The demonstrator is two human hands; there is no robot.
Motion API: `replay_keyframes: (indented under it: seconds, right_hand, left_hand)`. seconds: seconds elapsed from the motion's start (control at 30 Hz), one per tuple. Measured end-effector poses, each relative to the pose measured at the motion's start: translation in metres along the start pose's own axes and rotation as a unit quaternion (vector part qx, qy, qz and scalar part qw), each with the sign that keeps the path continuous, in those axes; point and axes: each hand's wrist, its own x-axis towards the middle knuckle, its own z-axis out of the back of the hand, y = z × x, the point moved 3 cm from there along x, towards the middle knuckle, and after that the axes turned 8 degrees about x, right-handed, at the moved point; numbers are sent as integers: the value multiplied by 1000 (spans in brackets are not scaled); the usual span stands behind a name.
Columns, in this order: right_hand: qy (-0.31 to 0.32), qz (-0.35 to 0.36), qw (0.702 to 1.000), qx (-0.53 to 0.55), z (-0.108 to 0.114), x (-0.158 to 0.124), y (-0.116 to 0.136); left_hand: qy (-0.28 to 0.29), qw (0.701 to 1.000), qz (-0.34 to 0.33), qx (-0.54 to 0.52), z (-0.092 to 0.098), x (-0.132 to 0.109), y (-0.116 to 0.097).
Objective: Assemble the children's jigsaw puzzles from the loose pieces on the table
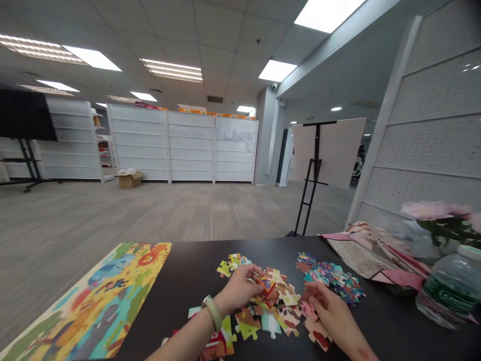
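A loose heap of jigsaw puzzle pieces (270,321) lies on the dark table. Over its upper left side, my left hand (243,285) has its fingers closed on an orange and purple puzzle piece (268,287). At the heap's right edge, the curled fingers and thumb of my right hand (326,304) are on a pink puzzle piece (308,311); part of the grip is hidden. A red and cream piece (317,333) lies just below that hand. Beyond my left hand sits a small group of yellow-green pieces (230,264).
A colourful animal picture sheet (108,301) lies at the left. Blue, multicoloured puzzle pieces (332,278) form a second pile at the right. Past them are a pink patterned cloth (370,255), a clear bottle (449,288) with a green label and pink flowers (432,210).
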Motion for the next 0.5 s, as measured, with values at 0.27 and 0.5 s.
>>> replay_keyframes:
  seconds: [0.27, 0.5]
  right_hand:
    - [173, 11, 978, 118, -114, -36, 77]
    - [302, -52, 923, 235, -204, -85, 109]
  left_hand:
    - [-36, 998, 34, -49, 53, -72, -9]
    - [-94, 992, 29, 79, 102, -178, -15]
